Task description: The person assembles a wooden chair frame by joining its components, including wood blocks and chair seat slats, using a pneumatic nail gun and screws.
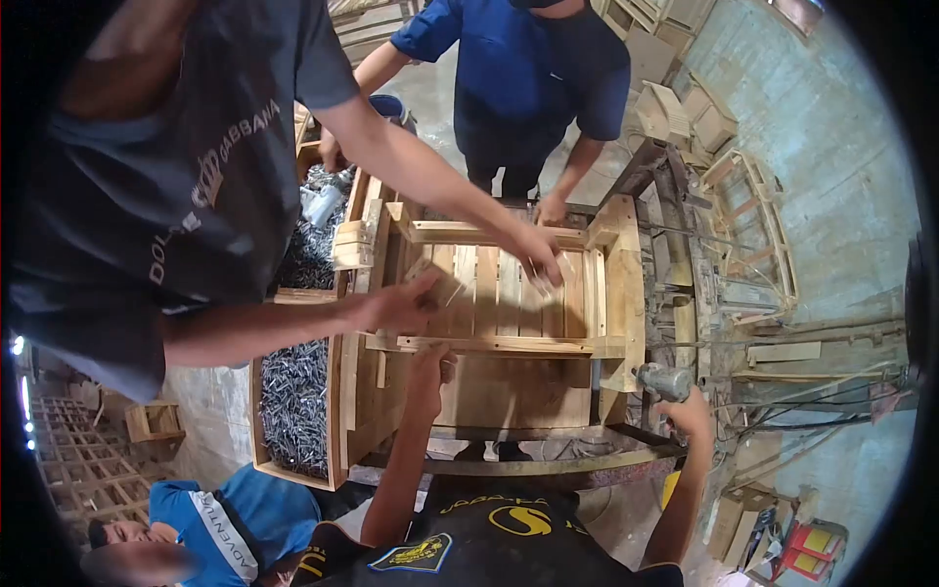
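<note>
My right hand grips a power driver, whose tip points left at the right end post of a wooden frame. At the frame's near side, my left hand has its fingers curled at the underside of the near wooden rail. Slats show inside the frame. Over them, a co-worker in a grey shirt reaches in with both hands, fingers blurred. A person in blue opposite has one hand by the far rail.
A wooden box full of dark screws stands on the left, with more screws and a second driver in the compartment beyond. Metal machinery lines the right side. Another person in blue is at the lower left.
</note>
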